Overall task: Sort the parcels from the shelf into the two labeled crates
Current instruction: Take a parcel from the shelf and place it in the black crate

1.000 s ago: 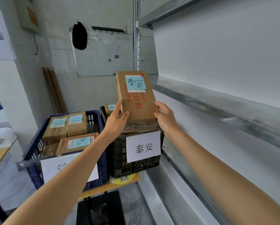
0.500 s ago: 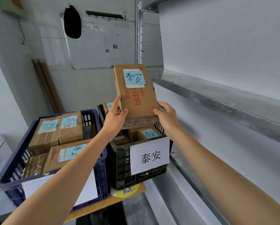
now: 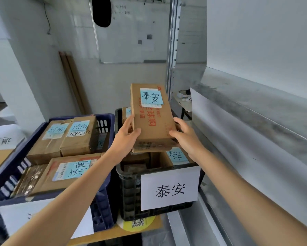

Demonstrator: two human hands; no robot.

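Two crates (image 3: 103, 215) (image 3: 129, 196) are being shown; left of the black crate (image 3: 129, 196) four parcels (image 3: 47, 139) (image 3: 79, 137) (image 3: 69, 173) (image 3: 30, 180) are being counted, above it one parcel (image 3: 152, 121).

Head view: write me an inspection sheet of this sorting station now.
Surface: a tan wooden board carries both crates.
Job's things: a brown cardboard parcel with blue 泰安 label is held tilted above the black plastic crate signed 泰安, which has more parcels inside. The blue plastic crate holds brown parcels labelled 济南. The grey metal shelf stands at right.
Clutter: a yellow round QR sticker lies under the black crate.
Grips: the left grip and right grip hold the parcel's lower sides.
Cables: a thin dark cable runs on the wall.
Surroundings: a whiteboard; wooden planks lean on the wall.
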